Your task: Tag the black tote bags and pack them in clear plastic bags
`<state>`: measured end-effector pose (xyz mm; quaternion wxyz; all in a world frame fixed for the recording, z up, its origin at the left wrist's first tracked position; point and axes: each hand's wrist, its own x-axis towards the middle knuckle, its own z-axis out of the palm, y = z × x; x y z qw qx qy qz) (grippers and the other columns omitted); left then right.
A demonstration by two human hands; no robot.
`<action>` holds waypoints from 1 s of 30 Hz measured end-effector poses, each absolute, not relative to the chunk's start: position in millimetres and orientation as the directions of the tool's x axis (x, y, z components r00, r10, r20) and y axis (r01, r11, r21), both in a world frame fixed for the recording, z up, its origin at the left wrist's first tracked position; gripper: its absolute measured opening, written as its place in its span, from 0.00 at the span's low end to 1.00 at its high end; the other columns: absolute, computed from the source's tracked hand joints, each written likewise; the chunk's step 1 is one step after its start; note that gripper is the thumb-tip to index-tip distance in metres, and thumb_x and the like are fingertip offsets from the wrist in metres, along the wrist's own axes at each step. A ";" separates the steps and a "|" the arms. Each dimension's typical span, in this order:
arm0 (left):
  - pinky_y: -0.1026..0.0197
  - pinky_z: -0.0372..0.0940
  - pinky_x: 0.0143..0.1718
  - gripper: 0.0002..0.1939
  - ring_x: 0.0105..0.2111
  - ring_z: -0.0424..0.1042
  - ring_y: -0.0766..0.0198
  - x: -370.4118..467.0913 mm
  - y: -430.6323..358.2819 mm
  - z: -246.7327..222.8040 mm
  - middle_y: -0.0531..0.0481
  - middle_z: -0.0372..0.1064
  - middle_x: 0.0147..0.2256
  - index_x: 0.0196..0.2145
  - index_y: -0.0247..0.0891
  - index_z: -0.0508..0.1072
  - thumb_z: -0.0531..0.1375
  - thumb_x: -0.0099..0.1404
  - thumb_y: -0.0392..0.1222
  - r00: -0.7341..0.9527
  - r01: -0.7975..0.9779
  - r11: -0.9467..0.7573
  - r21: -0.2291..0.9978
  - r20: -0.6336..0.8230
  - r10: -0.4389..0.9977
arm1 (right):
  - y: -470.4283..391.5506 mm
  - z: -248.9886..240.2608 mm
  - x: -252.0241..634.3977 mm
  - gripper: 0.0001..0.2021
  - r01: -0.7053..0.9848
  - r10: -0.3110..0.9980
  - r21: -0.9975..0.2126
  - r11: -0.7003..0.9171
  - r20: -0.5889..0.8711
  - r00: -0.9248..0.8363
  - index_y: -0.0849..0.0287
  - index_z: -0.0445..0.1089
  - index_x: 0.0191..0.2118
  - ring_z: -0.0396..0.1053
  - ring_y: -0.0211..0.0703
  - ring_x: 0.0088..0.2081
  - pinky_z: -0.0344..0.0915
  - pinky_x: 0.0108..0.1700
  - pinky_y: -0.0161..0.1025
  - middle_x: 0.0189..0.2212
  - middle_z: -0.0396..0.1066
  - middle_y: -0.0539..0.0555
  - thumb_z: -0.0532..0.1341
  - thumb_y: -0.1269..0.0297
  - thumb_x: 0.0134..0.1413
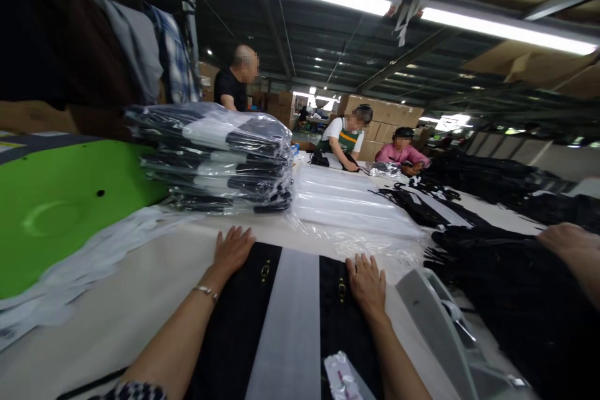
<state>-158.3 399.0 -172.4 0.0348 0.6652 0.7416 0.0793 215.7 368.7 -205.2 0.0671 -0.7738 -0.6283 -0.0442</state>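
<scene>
Black cloth [234, 312] is seemingly kept flat toward the near edge of the tabletop [135, 269], left hand [233, 250] and right hand [368, 282] laid open, gripping nothing, at its far corners.

The left hand [232, 251] lies palm down, fingers extended and slightly spread, pointing ahead; the right hand [368, 285], well apart from it, also lies palm down with fingers stretched forward; the left forearm [180, 328], bare, slants inward from the lower edge; the bare right forearm [396, 353] slants inward opposite.
</scene>
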 end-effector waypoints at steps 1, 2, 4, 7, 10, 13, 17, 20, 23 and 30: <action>0.35 0.37 0.69 0.30 0.72 0.42 0.48 -157.4 392.8 -164.8 0.42 0.46 0.71 0.69 0.40 0.55 0.43 0.75 0.53 -0.108 0.984 0.096 0.150 0.070 0.992 | 368.5 -205.6 216.3 0.30 0.979 0.967 -0.044 -0.197 0.155 0.201 0.61 0.56 0.70 0.39 0.57 0.73 0.43 0.69 0.62 0.71 0.51 0.56 0.41 0.52 0.71; 0.35 0.36 0.69 0.32 0.72 0.39 0.47 -157.0 383.2 -158.4 0.40 0.42 0.72 0.70 0.39 0.53 0.44 0.75 0.55 -0.106 0.986 0.094 0.137 0.086 0.991 | 368.8 -206.4 217.2 0.30 0.980 0.968 -0.045 -0.191 0.155 0.196 0.60 0.56 0.70 0.39 0.56 0.72 0.44 0.69 0.61 0.71 0.51 0.55 0.41 0.51 0.71; 0.36 0.34 0.70 0.34 0.72 0.35 0.48 -157.4 352.4 -152.2 0.41 0.36 0.73 0.71 0.40 0.51 0.43 0.74 0.59 -0.070 0.992 0.055 0.113 0.133 0.989 | 370.9 -209.1 219.6 0.30 0.979 0.968 -0.058 -0.194 0.149 0.201 0.59 0.55 0.70 0.39 0.56 0.72 0.46 0.68 0.61 0.71 0.51 0.54 0.40 0.51 0.71; 0.38 0.32 0.70 0.35 0.73 0.33 0.51 -159.5 288.2 -161.4 0.48 0.35 0.73 0.71 0.47 0.49 0.44 0.73 0.63 0.098 0.987 -0.116 0.108 0.164 0.982 | 375.0 -214.1 223.3 0.30 0.981 0.972 -0.067 -0.184 0.137 0.192 0.56 0.56 0.70 0.40 0.56 0.72 0.45 0.68 0.62 0.71 0.51 0.53 0.39 0.51 0.71; 0.36 0.36 0.70 0.36 0.72 0.36 0.51 -163.6 239.7 -175.7 0.48 0.35 0.73 0.71 0.49 0.45 0.43 0.72 0.65 0.145 0.966 -0.135 0.222 -0.030 0.989 | 376.3 -216.0 224.7 0.28 0.988 0.979 -0.063 -0.143 0.138 0.150 0.51 0.57 0.69 0.39 0.57 0.72 0.43 0.68 0.65 0.71 0.51 0.52 0.38 0.52 0.71; 0.36 0.37 0.70 0.37 0.72 0.34 0.51 -168.8 223.9 -174.5 0.46 0.32 0.73 0.72 0.46 0.44 0.43 0.72 0.65 0.149 0.953 -0.103 0.287 -0.143 0.978 | 375.0 -213.3 224.2 0.29 0.983 0.976 -0.106 -0.152 0.139 0.166 0.51 0.57 0.69 0.40 0.56 0.72 0.44 0.68 0.66 0.71 0.50 0.53 0.37 0.51 0.70; 0.36 0.39 0.70 0.37 0.72 0.36 0.51 -177.3 201.2 -165.8 0.45 0.35 0.73 0.71 0.47 0.44 0.43 0.72 0.65 0.173 0.945 -0.136 0.296 -0.104 0.979 | 374.0 -210.0 224.9 0.30 0.978 0.976 -0.161 -0.135 0.149 0.159 0.51 0.58 0.68 0.41 0.57 0.72 0.43 0.67 0.68 0.70 0.52 0.55 0.37 0.50 0.70; 0.37 0.39 0.70 0.35 0.72 0.38 0.53 -183.4 165.6 -172.5 0.47 0.37 0.73 0.71 0.50 0.42 0.43 0.73 0.64 0.186 0.950 -0.175 0.260 -0.018 0.982 | 372.6 -211.1 225.1 0.30 0.973 0.976 -0.197 -0.119 0.155 0.151 0.51 0.59 0.68 0.41 0.58 0.72 0.43 0.67 0.69 0.70 0.53 0.57 0.38 0.50 0.69; 0.36 0.38 0.70 0.34 0.72 0.39 0.54 -188.1 140.9 -177.3 0.46 0.36 0.73 0.72 0.49 0.42 0.43 0.74 0.61 0.164 0.959 -0.146 0.244 -0.058 0.985 | 370.8 -209.9 223.8 0.30 0.963 0.976 -0.240 -0.122 0.150 0.161 0.53 0.58 0.68 0.40 0.58 0.72 0.43 0.67 0.70 0.70 0.52 0.58 0.39 0.49 0.68; 0.38 0.38 0.70 0.31 0.71 0.44 0.51 -172.6 201.2 -109.5 0.45 0.51 0.70 0.65 0.47 0.63 0.42 0.74 0.63 0.221 0.957 -0.232 0.175 0.079 0.972 | 390.2 -153.0 234.4 0.30 0.922 0.979 -0.366 -0.128 0.101 0.176 0.61 0.61 0.67 0.55 0.59 0.67 0.48 0.66 0.63 0.65 0.61 0.66 0.36 0.60 0.69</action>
